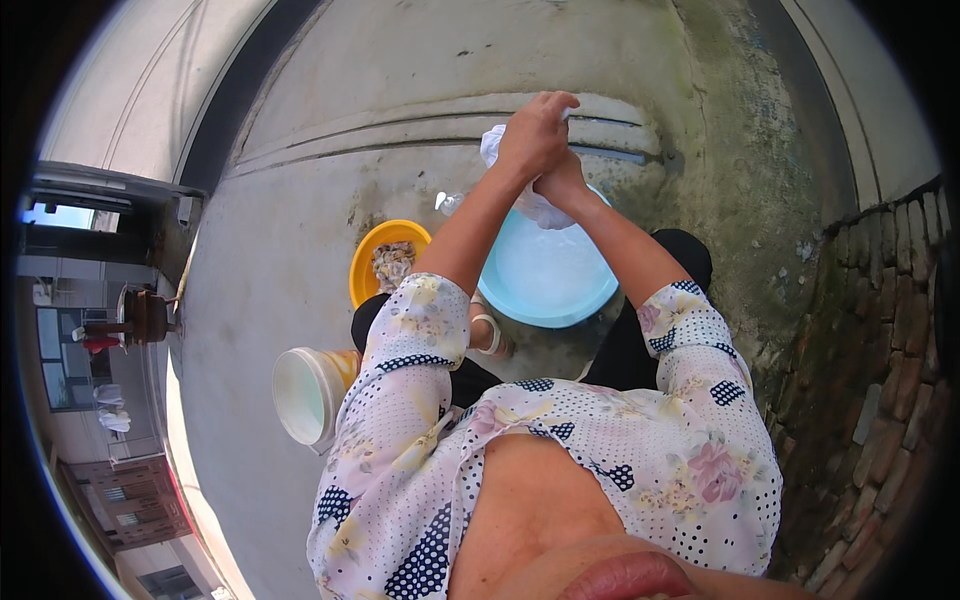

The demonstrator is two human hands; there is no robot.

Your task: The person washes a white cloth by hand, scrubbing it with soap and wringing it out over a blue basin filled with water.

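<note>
My left hand (pixel 534 129) is closed around a white cloth (pixel 553 213), its wrist crossing close to the right one. Just below it, my right hand (pixel 562 178) also grips the cloth. Part of the fabric sticks out left of the left hand, and another part hangs beneath the right. Both hands are held up over the far rim of a light-blue plastic basin (pixel 551 300). Cloudy, whitish water (pixel 551 259) fills the basin. My fingers hide the middle of the cloth.
A yellow basin (pixel 361 274) with patterned fabric (pixel 393 264) stands to the left. Behind it is a clear pump bottle (pixel 450 202). A white bucket (pixel 304 397) of liquid stands by my left side. Slotted concrete (pixel 435 127) lies ahead; stacked bricks (pixel 892 375) line the right.
</note>
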